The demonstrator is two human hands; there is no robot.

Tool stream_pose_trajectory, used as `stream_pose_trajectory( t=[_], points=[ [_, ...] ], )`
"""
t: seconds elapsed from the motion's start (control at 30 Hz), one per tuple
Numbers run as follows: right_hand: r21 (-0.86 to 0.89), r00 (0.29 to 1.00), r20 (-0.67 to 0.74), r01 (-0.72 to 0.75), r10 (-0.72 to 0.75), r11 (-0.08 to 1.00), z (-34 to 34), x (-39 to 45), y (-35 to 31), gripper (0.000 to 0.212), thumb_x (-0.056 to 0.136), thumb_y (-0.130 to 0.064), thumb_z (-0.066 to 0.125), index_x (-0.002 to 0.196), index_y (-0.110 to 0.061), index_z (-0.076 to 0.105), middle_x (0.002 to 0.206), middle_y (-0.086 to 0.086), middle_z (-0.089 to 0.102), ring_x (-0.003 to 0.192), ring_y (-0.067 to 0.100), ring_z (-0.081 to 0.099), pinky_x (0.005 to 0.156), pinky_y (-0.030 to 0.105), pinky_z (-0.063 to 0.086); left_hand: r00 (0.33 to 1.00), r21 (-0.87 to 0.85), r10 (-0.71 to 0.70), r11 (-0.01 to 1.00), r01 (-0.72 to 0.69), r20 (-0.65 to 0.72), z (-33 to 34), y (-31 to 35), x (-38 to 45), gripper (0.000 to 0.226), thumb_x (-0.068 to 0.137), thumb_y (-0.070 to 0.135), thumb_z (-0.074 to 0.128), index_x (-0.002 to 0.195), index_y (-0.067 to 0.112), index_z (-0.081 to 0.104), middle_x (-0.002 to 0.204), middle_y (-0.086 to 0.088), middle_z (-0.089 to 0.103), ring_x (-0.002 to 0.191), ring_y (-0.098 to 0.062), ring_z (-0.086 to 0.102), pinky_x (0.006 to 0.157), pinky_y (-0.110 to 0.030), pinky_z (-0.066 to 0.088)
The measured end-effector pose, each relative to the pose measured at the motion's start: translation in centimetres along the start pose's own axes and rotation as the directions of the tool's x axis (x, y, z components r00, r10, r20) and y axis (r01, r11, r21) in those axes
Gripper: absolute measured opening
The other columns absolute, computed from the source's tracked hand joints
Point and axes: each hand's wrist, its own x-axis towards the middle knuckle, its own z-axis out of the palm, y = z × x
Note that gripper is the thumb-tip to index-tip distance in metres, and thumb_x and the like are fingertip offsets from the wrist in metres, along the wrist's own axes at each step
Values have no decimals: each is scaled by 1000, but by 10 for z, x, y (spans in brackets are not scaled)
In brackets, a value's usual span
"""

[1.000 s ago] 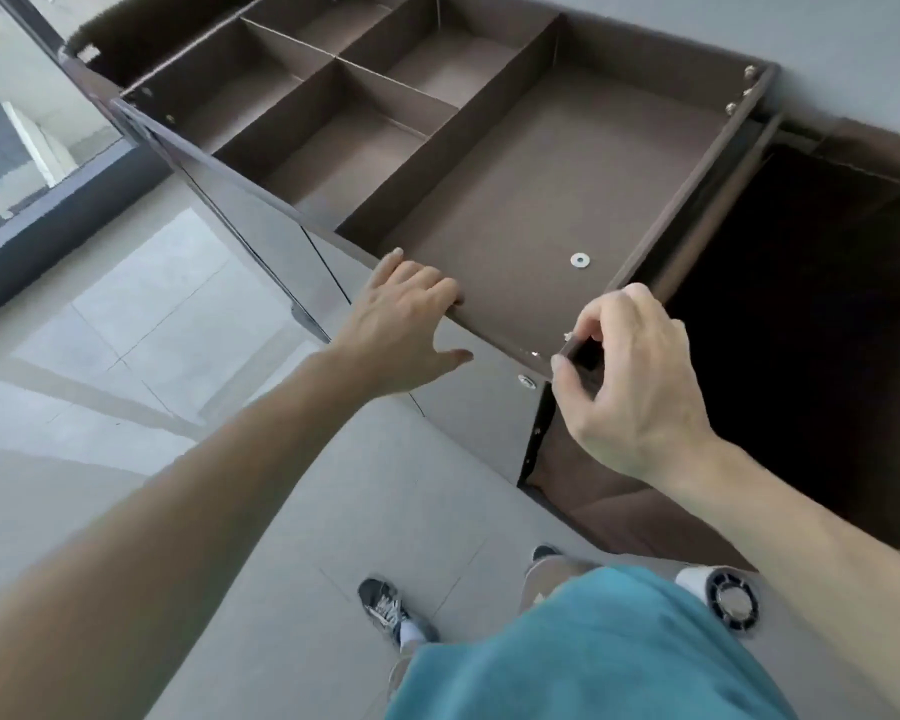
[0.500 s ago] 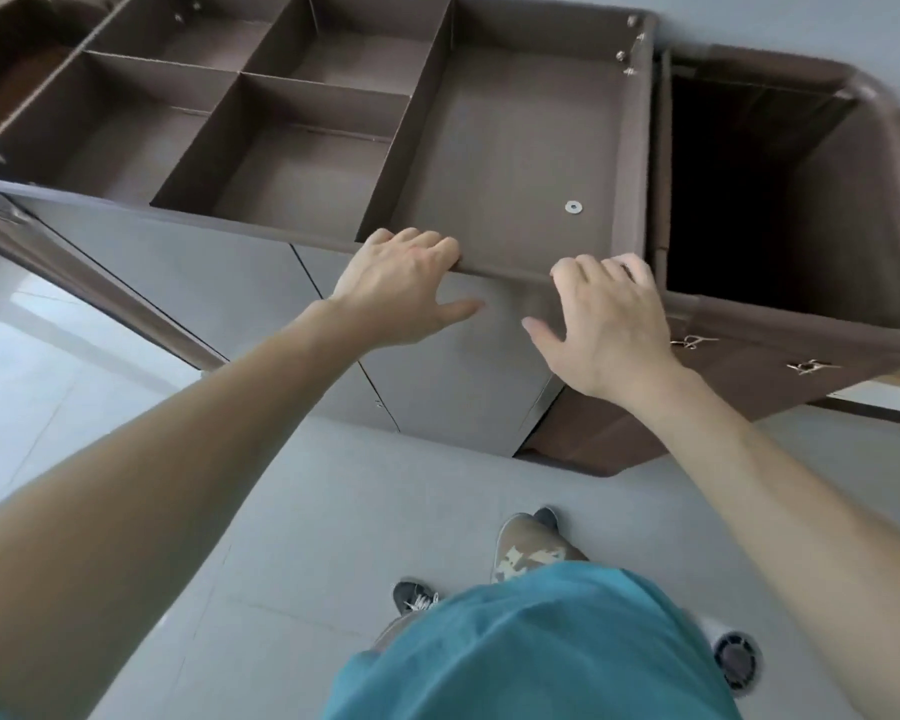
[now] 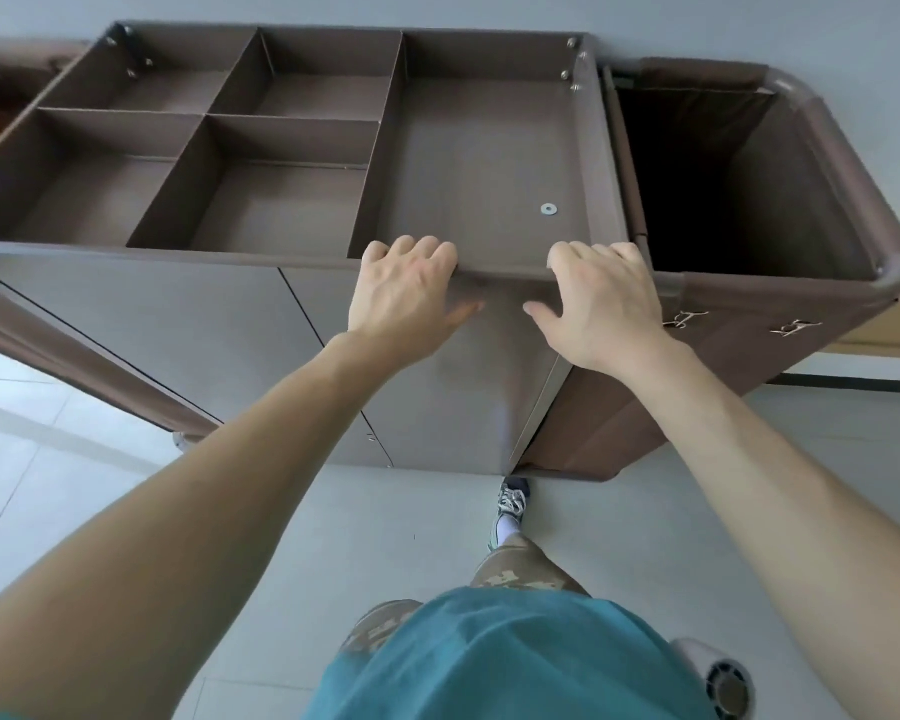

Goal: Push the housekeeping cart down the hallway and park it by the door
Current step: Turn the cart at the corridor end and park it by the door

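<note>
My fingertips on both my left hand [image 3: 404, 298] and right hand [image 3: 601, 304] curl out of sight over the cart [image 3: 178, 324] rim, the cart's left end is cut off by the frame, its bag [image 3: 697, 174] is too dark inside to read, and its wheels are hidden.

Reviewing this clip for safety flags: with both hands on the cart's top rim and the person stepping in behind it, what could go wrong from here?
Left hand and right hand hook only fingers over the thin tray rim, so the grip may slip. The sneaker sits close to the cart base and might get clipped. The loose washer could slide around.
</note>
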Motion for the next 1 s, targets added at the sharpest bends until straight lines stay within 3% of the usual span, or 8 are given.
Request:
stream_pose_trajectory(
  t=[0.33, 0.6, 0.87, 1.0],
  points=[
    [-12, 999, 1, -34, 34, 999, -1, 1, -5, 22, 95, -27, 68, 93, -12, 52, 82, 2, 57, 74, 27, 47, 86, 38, 31, 998, 17, -57, 998, 57, 10, 0, 6, 2, 42, 95, 54, 59, 86, 19, 37, 87, 2, 40, 92, -29, 48, 84, -39, 30],
    [3, 994, -113, 0, 0, 1000, 12, -1, -1, 29, 89, -24, 75, 84, -14, 47, 73, -1, 50, 65, 26, 40, 79, 39, 32, 993, 42, -44, 998, 49, -107, 15, 2, 4, 51, 89, 58, 66, 82, 18, 36, 81, 2, 40, 80, -22, 32, 79, -38, 27],
    [13, 995, -88, -42, 43, 999, 9, -1, -7, 26, 89, -23, 74, 86, -12, 52, 77, 3, 57, 68, 29, 48, 82, 41, 35, 995, 45, -92, 995, 93, -25, 7, 8, 4, 45, 95, 56, 59, 87, 19, 35, 88, 1, 40, 89, -28, 44, 81, -38, 26],
    [-4, 996, -53, -68, 68, 998, 4, -2, -9, 25, 89, -22, 74, 86, -11, 53, 77, 3, 57, 70, 31, 51, 82, 41, 35, 996, 37, -94, 995, 93, 11, 2, 10, 4, 39, 97, 50, 58, 89, 20, 34, 95, -3, 52, 94, -30, 48, 84, -39, 29]
  ],
)
